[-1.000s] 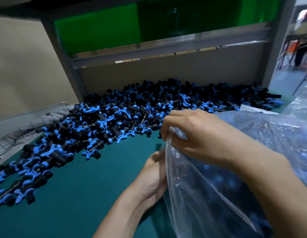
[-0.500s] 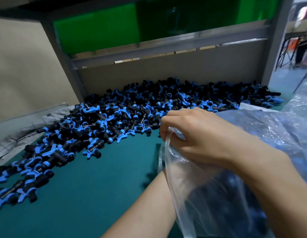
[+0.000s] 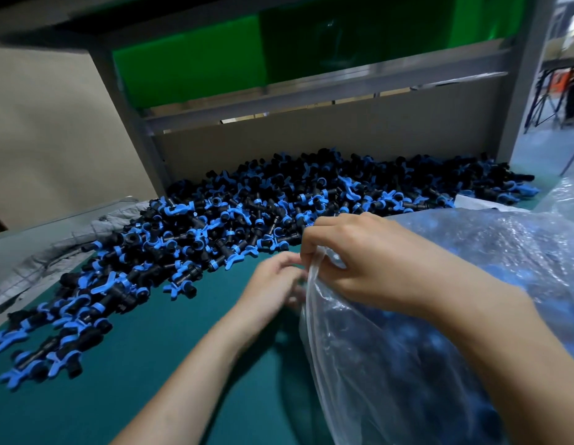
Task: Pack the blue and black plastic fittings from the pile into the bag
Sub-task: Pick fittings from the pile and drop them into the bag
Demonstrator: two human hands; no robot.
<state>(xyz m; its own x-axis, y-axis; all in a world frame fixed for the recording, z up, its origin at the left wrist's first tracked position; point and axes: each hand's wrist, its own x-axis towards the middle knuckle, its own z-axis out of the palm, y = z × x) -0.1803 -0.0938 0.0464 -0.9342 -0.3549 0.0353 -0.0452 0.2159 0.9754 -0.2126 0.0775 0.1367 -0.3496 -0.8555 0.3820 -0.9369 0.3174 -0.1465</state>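
A long pile of blue and black plastic fittings (image 3: pixel 247 226) lies across the teal table top (image 3: pixel 151 364), from the near left to the far right. A clear plastic bag (image 3: pixel 407 364) holding many fittings stands at the right. My right hand (image 3: pixel 359 258) pinches the bag's rim at its upper left and holds the mouth up. My left hand (image 3: pixel 273 281) is blurred just left of the bag's mouth, with its fingers curled towards the rim. Whether it holds anything does not show.
A grey cloth (image 3: pixel 54 248) lies bunched at the table's left edge. A cardboard back wall (image 3: pixel 311 139) and grey metal frame posts (image 3: pixel 135 123) close off the far side. More clear plastic (image 3: pixel 565 197) sits at the far right.
My left hand went from below the bag's mouth into the bag, then came back out to the rim. The right hand kept its hold on the rim.
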